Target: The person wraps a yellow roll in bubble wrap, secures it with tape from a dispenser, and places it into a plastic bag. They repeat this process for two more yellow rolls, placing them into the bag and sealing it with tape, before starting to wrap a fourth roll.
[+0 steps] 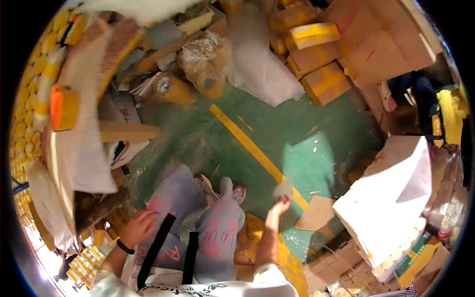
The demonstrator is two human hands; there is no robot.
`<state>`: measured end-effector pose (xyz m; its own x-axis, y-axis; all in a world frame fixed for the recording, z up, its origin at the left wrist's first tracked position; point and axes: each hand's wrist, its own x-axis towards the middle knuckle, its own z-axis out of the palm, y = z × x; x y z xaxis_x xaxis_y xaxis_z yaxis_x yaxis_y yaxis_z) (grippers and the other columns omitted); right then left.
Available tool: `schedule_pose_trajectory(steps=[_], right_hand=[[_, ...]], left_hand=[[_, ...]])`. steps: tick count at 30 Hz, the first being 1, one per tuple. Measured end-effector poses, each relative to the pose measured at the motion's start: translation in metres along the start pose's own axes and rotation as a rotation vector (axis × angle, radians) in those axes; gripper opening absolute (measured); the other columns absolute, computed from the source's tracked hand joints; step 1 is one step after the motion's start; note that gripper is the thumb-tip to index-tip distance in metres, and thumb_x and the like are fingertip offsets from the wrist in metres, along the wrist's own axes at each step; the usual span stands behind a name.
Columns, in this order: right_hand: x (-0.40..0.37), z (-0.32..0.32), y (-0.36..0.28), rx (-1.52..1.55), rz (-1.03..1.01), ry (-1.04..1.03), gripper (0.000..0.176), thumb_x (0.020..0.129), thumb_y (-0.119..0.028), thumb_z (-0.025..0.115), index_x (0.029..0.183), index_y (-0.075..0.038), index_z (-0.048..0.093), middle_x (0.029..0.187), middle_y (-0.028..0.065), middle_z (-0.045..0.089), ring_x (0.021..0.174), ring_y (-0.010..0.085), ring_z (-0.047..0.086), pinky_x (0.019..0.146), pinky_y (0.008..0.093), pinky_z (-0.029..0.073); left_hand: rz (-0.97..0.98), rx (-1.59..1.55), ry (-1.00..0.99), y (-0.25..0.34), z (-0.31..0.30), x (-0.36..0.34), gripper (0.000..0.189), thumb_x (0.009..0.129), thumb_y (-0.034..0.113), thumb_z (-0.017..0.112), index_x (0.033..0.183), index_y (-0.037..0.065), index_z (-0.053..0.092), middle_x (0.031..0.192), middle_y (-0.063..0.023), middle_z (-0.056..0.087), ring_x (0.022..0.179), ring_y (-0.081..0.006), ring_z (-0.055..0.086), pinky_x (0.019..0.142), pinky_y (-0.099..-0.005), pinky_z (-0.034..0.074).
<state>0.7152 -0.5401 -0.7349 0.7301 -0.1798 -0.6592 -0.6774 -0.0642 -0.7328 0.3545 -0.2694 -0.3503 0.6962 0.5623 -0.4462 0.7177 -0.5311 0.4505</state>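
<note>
My left hand (140, 227), a dark band at its wrist, hangs over the thigh of my grey trousers with pink writing (217, 235). Its fingers are loosely bent and apart, and nothing shows in them. Out to the right, my right hand (281, 204) is closed, fingertips together, above the green floor by the yellow line. A small pale, blurred thing (283, 189) shows at its fingertips; its kind cannot be made out. Below that arm lies a yellow-taped bundle (292, 265).
A yellow line (247, 143) crosses the green floor (198, 133). Taped cardboard boxes (324, 81) and wrapped rolls (208, 74) stand ahead. At left is a table draped in white sheet (86, 148) with an orange tape roll (63, 108). A large white box (386, 198) stands right, near another person's legs (423, 101).
</note>
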Motion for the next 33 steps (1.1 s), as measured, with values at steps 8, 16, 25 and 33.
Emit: schedule_pose_trajectory(steps=[8, 16, 25, 33], right_hand=[[-0.41, 0.079, -0.306, -0.73, -0.825, -1.54, 0.052, 0.071, -0.002, 0.059, 0.122, -0.005, 0.049, 0.104, 0.0105, 0.059, 0.097, 0.0209, 0.06, 0.085, 0.0307, 0.046], [-0.533, 0.137, -0.417, -0.712, -0.379, -1.833, 0.023, 0.073, -0.005, 0.063, 0.096, -0.005, 0.062, 0.087, 0.0035, 0.064, 0.071, 0.011, 0.059, 0.065, 0.0256, 0.047], [-0.536, 0.365, -0.411, 0.14, 0.024, -1.161, 0.015, 0.085, 0.001, 0.054, 0.099, 0.0, 0.054, 0.096, 0.0095, 0.058, 0.084, 0.0174, 0.057, 0.07, 0.0296, 0.05], [-0.608, 0.424, -0.301, -0.501, -1.227, -0.863, 0.036, 0.073, -0.018, 0.07, 0.098, 0.001, 0.053, 0.087, 0.012, 0.058, 0.072, 0.0287, 0.057, 0.062, 0.037, 0.047]], left_hand=[[0.084, -0.019, 0.309, 0.148, -0.152, -0.081, 0.061, 0.072, 0.022, 0.071, 0.127, 0.009, 0.046, 0.131, -0.0182, 0.042, 0.115, -0.0383, 0.044, 0.096, -0.047, 0.038], [-0.14, -0.467, 0.566, 0.162, -0.248, -0.159, 0.034, 0.079, 0.012, 0.065, 0.112, 0.01, 0.059, 0.076, -0.0114, 0.066, 0.069, -0.0247, 0.065, 0.062, -0.0327, 0.052], [-0.144, -0.633, 0.914, 0.027, -0.298, -0.192, 0.016, 0.083, 0.006, 0.06, 0.099, 0.005, 0.062, 0.084, -0.0118, 0.067, 0.077, -0.0239, 0.067, 0.068, -0.0303, 0.052], [-0.132, -0.355, 1.08, -0.184, -0.383, -0.142, 0.016, 0.084, 0.014, 0.06, 0.099, 0.009, 0.061, 0.084, -0.0117, 0.065, 0.072, -0.0287, 0.064, 0.065, -0.0357, 0.051]])
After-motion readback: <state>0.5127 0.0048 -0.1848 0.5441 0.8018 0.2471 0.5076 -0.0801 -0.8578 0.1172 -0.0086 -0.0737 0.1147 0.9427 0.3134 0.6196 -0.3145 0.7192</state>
